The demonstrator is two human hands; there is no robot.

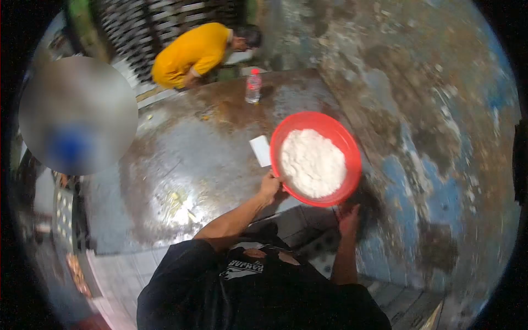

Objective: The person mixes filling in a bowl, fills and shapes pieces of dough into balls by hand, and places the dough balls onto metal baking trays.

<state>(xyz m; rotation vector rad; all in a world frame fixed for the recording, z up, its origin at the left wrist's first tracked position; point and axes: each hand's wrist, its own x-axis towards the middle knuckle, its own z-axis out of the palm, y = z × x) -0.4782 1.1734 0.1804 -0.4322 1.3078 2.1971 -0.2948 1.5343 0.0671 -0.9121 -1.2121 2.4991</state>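
In the head view, a round basin of smooth red material is showing at the near right corner of a broad surface, though whether it is resting there or hanging clear is impossible to tell. Inside, a white mass, lumpy and crumbly, is heaping up in an uneven mound. A person's left grip is clenching the basin's near left rim, while the right grip is reaching the lower right edge; how firmly its partly hidden fingers are closing cannot be told. Just beside the basin, a flat white rectangle is lying tilted. Farther back, a clear bottle with a red cap is standing upright. The grey surface is gleaming in places, carrying brown stains and small yellowish scraps. Across it, a person in yellow is bending forward before dark slatted racks. Blotched blue and brown patches are covering the area at right; pale tiles are spreading below.
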